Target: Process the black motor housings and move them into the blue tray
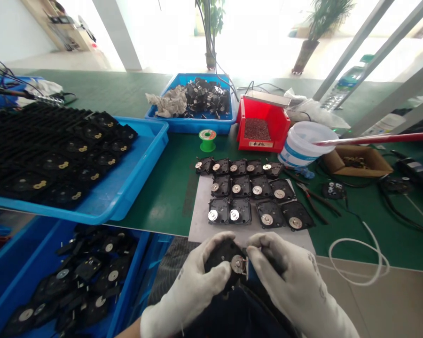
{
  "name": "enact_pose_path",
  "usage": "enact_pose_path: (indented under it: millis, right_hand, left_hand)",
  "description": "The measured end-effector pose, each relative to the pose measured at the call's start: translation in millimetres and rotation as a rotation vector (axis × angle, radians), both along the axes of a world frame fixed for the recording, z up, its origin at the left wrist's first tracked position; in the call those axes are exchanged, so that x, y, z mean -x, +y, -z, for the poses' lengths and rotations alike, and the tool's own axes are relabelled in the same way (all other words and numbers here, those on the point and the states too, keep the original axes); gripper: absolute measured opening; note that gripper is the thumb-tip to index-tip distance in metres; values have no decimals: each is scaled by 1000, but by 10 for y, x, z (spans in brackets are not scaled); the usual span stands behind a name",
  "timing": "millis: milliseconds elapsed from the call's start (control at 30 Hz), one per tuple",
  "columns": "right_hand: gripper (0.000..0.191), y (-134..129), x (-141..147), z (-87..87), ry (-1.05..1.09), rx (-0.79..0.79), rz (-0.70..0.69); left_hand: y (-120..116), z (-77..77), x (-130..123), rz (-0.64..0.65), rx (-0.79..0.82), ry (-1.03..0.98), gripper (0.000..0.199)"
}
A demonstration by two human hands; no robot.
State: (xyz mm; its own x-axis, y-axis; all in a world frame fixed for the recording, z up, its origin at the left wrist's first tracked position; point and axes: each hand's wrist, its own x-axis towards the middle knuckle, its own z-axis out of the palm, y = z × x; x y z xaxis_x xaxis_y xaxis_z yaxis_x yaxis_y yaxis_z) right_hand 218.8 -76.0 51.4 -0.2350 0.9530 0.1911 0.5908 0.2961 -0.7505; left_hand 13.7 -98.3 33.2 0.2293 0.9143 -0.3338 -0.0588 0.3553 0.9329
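Observation:
Both of my hands wear white gloves. My left hand (200, 277) grips a square black plastic housing (216, 256), tilted up above my lap. On the housing sits a small round metal motor (237, 264), with the left thumb against it and a metal strip at its right edge. My right hand (285, 272) is closed just beside that edge, thumb and forefinger near each other. Something dark shows within its curled fingers; I cannot make out what. In front lie rows of similar housings (239, 185), each with a silver disc, partly on a white sheet (200, 206).
At left, a blue tray (141, 164) holds stacked black parts; below it, a blue bin (134, 281) holds more housings. Behind are a blue tray (193, 126), solder spool (207, 141), red bin (245, 112) and white bucket (303, 141). Pliers (317, 204) and a cardboard box (359, 162) lie right.

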Motion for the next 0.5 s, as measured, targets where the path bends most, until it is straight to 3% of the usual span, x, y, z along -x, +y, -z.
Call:
enact_pose_path:
  millis: [233,500]
  right_hand:
    - [12,7,62,-75,-51,-114,-49]
    - [11,-7,63,-101,-78,-193,-48]
  left_hand:
    - [15,-160,-70,11,-20,184,57]
    - [-11,-143,-68,-1,-11,208,58]
